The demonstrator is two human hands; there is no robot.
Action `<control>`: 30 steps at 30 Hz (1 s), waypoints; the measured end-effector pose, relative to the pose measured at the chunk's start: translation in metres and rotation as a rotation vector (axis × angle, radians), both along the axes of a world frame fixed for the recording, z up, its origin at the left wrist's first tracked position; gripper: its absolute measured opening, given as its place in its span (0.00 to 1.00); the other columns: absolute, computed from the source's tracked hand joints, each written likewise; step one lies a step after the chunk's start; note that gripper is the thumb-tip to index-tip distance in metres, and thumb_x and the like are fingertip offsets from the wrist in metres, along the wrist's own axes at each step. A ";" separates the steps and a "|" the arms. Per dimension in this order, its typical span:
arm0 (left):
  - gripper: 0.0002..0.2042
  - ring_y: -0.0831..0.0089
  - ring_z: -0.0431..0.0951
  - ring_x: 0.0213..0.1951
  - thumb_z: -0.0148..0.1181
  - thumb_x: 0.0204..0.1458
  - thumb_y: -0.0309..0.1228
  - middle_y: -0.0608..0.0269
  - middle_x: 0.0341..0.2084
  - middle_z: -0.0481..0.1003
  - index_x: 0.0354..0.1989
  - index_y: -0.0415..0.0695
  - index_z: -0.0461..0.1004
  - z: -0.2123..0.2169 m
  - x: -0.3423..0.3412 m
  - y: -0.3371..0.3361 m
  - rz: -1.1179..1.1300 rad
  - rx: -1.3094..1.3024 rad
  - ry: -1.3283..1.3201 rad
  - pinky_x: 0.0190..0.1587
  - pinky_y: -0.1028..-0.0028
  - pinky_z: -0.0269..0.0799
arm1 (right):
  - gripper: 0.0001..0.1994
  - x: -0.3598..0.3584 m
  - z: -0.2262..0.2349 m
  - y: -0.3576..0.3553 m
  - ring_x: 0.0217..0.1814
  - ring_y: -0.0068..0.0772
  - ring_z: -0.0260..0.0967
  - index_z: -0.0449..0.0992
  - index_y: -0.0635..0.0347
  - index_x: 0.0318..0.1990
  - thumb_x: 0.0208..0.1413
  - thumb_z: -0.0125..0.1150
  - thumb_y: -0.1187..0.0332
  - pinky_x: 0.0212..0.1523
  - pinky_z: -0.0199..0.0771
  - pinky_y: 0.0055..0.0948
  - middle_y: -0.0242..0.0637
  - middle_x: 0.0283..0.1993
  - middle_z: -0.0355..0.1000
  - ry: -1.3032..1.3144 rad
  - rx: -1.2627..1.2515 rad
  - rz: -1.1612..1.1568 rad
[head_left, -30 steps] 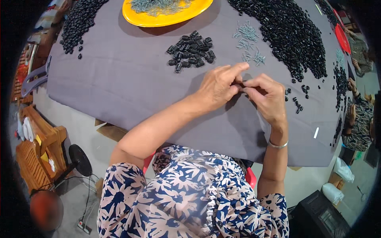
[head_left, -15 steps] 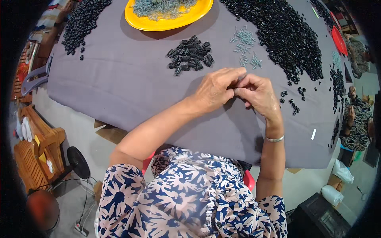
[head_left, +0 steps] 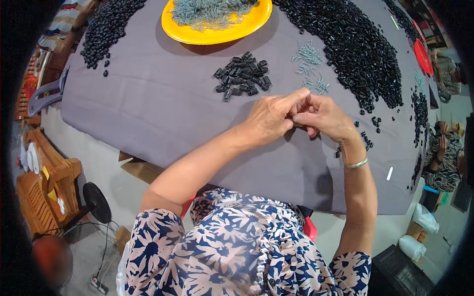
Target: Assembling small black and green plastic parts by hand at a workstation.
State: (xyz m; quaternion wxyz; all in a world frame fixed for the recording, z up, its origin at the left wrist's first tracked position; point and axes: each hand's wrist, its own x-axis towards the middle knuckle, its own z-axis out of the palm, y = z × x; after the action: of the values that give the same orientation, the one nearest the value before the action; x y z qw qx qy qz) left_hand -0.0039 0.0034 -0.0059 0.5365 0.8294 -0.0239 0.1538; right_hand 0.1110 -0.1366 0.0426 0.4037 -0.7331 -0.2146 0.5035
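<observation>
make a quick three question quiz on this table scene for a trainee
1. Fill in the colour: the yellow dish holds a heap of ____ small pieces.
2. True or false: the left hand and the right hand are close together above the table.
3. Which is nearer the left hand?
A. The yellow dish
B. The small pile of black parts

Key: 1. greyish; 2. true; 3. B
</observation>
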 end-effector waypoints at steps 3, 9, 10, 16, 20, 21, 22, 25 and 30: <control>0.28 0.56 0.78 0.29 0.58 0.41 0.19 0.58 0.25 0.76 0.55 0.47 0.66 0.001 -0.002 -0.001 -0.007 -0.022 0.049 0.29 0.62 0.72 | 0.06 0.001 0.000 0.001 0.15 0.12 0.62 0.73 0.60 0.34 0.53 0.63 0.71 0.15 0.65 0.13 0.26 0.22 0.68 0.013 -0.011 0.008; 0.31 0.72 0.77 0.27 0.57 0.41 0.16 0.61 0.26 0.76 0.60 0.43 0.65 -0.005 -0.002 0.000 -0.051 -0.156 0.023 0.34 0.73 0.74 | 0.08 0.005 -0.009 -0.005 0.15 0.14 0.64 0.73 0.61 0.34 0.52 0.65 0.69 0.14 0.65 0.15 0.28 0.22 0.69 0.058 -0.017 -0.009; 0.31 0.72 0.77 0.27 0.57 0.41 0.16 0.61 0.26 0.76 0.60 0.43 0.65 -0.005 -0.002 0.001 -0.070 -0.165 0.023 0.34 0.73 0.74 | 0.06 0.002 -0.008 -0.004 0.15 0.13 0.64 0.73 0.60 0.35 0.53 0.64 0.70 0.15 0.66 0.14 0.27 0.23 0.68 0.086 -0.013 -0.012; 0.32 0.66 0.77 0.29 0.53 0.39 0.14 0.60 0.26 0.75 0.60 0.42 0.66 0.001 0.001 0.003 -0.082 0.053 0.014 0.35 0.71 0.75 | 0.04 -0.002 0.003 0.000 0.16 0.14 0.66 0.74 0.61 0.35 0.50 0.59 0.75 0.15 0.66 0.15 0.29 0.26 0.70 0.071 -0.010 -0.025; 0.30 0.60 0.76 0.31 0.53 0.42 0.17 0.57 0.28 0.74 0.59 0.45 0.66 0.005 -0.002 0.000 -0.103 0.029 0.097 0.35 0.66 0.73 | 0.06 -0.008 -0.007 -0.009 0.16 0.16 0.65 0.74 0.62 0.37 0.52 0.59 0.73 0.15 0.66 0.17 0.29 0.26 0.71 0.051 -0.011 0.017; 0.27 0.61 0.76 0.31 0.53 0.43 0.17 0.57 0.29 0.73 0.57 0.45 0.67 0.002 -0.002 0.001 -0.071 0.016 0.124 0.35 0.67 0.73 | 0.06 -0.013 -0.009 -0.007 0.16 0.17 0.66 0.74 0.61 0.37 0.52 0.60 0.72 0.15 0.66 0.18 0.28 0.25 0.70 0.003 0.031 -0.061; 0.27 0.61 0.76 0.31 0.53 0.43 0.17 0.57 0.29 0.73 0.57 0.45 0.67 0.002 -0.003 0.001 -0.080 0.021 0.117 0.35 0.67 0.73 | 0.07 -0.019 -0.009 -0.006 0.16 0.17 0.66 0.74 0.61 0.38 0.52 0.61 0.71 0.15 0.66 0.19 0.28 0.25 0.70 -0.045 0.073 -0.138; 0.15 0.57 0.77 0.32 0.55 0.45 0.20 0.55 0.30 0.73 0.43 0.41 0.74 0.003 -0.002 0.002 -0.049 0.176 0.034 0.36 0.64 0.73 | 0.08 -0.057 -0.024 -0.023 0.19 0.18 0.67 0.73 0.61 0.39 0.53 0.62 0.71 0.18 0.66 0.23 0.30 0.22 0.69 -0.534 0.233 -0.342; 0.06 0.54 0.76 0.35 0.57 0.47 0.22 0.55 0.31 0.73 0.34 0.42 0.76 0.019 -0.017 0.016 0.128 0.375 0.077 0.38 0.63 0.71 | 0.04 -0.126 -0.025 -0.079 0.21 0.29 0.68 0.76 0.63 0.33 0.50 0.64 0.75 0.24 0.68 0.27 0.37 0.22 0.70 -0.882 0.436 -0.238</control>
State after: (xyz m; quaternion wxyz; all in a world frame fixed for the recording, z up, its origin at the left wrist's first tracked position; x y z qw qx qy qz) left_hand -0.0205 0.0193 0.0127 0.3623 0.9199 0.0211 0.1484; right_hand -0.0154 -0.2158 0.0174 0.4730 -0.7940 -0.3797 0.0399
